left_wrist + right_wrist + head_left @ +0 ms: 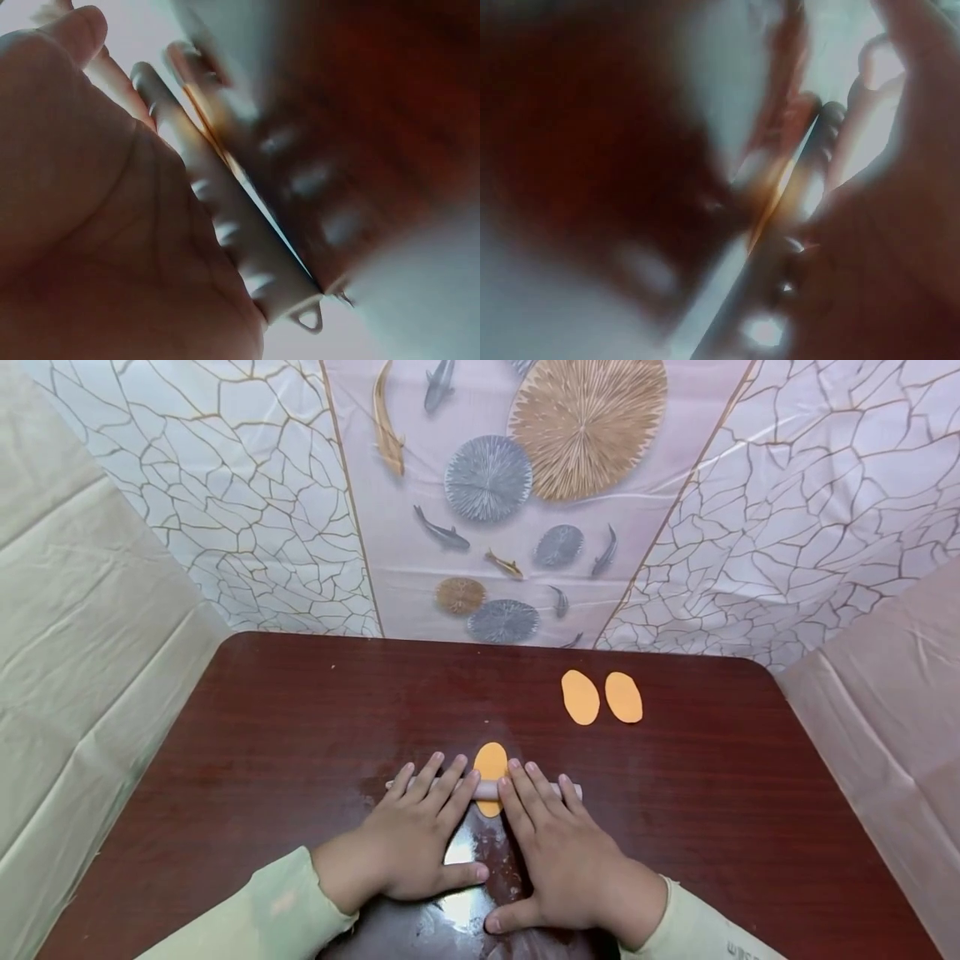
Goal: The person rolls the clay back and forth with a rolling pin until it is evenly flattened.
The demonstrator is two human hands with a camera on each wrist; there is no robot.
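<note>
A pale rolling pin (487,790) lies crosswise over an oval piece of orange dough (491,760) on the table. My left hand (412,835) presses on the pin's left part with straight, spread fingers. On its right part rests my right hand (558,852), its fingers also straight and the thumb held out to the side. The dough shows between the two hands, above and below the pin. In the left wrist view the rolling pin (240,217) runs under the palm, with a small loop at its end. The right wrist view is blurred, with the pin (739,300) beside the palm.
Two flat orange ovals (602,697) lie side by side at the back right of the dark red-brown table (300,710). Patterned sheeting (262,485) hangs behind the table, and plain cloth (90,652) hangs at the sides. Wet-looking smears (457,918) mark the table's near middle.
</note>
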